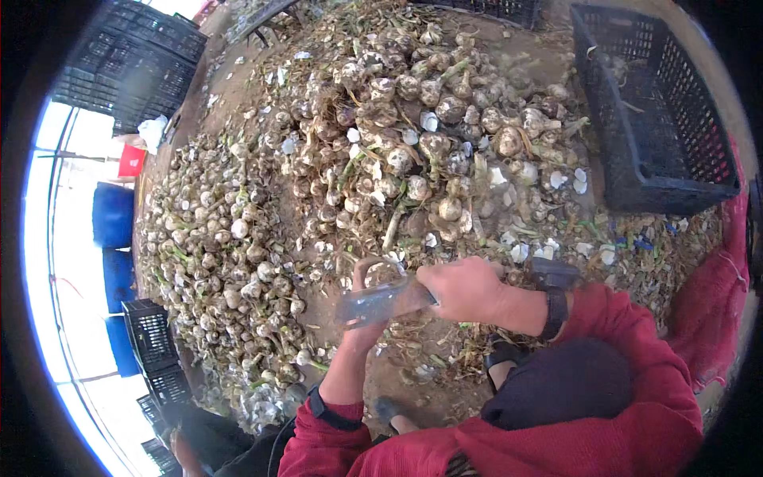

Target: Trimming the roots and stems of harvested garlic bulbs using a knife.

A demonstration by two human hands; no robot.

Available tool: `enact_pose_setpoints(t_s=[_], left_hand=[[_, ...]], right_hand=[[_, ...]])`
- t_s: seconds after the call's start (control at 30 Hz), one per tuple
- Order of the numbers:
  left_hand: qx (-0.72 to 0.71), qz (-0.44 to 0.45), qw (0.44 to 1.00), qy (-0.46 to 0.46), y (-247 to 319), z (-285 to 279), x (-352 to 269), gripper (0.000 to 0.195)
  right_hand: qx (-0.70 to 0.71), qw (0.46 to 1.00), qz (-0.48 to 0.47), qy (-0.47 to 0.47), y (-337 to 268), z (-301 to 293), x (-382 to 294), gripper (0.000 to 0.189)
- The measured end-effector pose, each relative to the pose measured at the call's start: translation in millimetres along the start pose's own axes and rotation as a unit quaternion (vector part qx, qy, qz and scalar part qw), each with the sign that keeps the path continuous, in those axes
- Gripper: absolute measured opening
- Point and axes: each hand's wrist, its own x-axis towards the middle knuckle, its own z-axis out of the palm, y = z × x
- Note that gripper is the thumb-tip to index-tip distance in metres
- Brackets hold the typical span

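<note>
My right hand (468,289) is closed around the handle end of a wide metal blade (384,303), which points left and is blurred. My left hand (369,316) lies under and behind the blade, with fingers curled just above it near a garlic bulb (381,274); the blade hides much of this hand, and its hold on the bulb is unclear. Beyond both hands spreads a heap of soil-covered garlic bulbs (417,143) with stems and roots. Another pile, of garlic bulbs with shorter stems (232,250), lies to the left.
A black plastic crate (644,119) stands at the upper right, above a red mesh sack (709,310). Stacked black crates (131,59) rise at the upper left, blue containers (113,214) below them. Another person's leg (208,438) shows at the lower left. Peelings and cut stems litter the ground.
</note>
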Motion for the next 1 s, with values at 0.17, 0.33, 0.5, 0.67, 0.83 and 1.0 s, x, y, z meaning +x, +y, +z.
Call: enact_pose_setpoints(t_s=[0.17, 0.33, 0.5, 0.67, 0.83, 1.0], left_hand=[[-0.135, -0.080, 0.984, 0.086, 10.6, -0.8, -10.2, 0.072], [-0.097, -0.026, 0.988, 0.116, -30.2, -7.6, -7.0, 0.073], [0.181, 0.068, 0.979, 0.064, -40.2, -12.7, -9.6, 0.062], [0.178, 0.035, 0.980, 0.087, 20.0, -6.9, -29.2, 0.056], [0.147, 0.009, 0.987, 0.066, 69.1, 0.9, -38.3, 0.068], [0.597, 0.151, 0.785, -0.064, 57.7, -3.0, -27.7, 0.051]], right_hand=[[0.007, 0.999, -0.020, 0.045, -11.1, -4.7, 1.8, 0.028], [0.002, 0.999, -0.019, 0.037, -13.5, -10.5, 2.5, 0.028], [0.002, 0.999, 0.003, 0.048, -16.3, -10.0, 2.9, 0.028], [0.026, 0.994, 0.106, -0.027, 2.4, -14.0, 12.8, 0.023], [0.043, 0.971, 0.228, 0.054, 37.7, -9.9, 10.0, 0.022], [0.047, 0.994, 0.088, 0.047, 26.0, -12.1, 12.1, 0.021]])
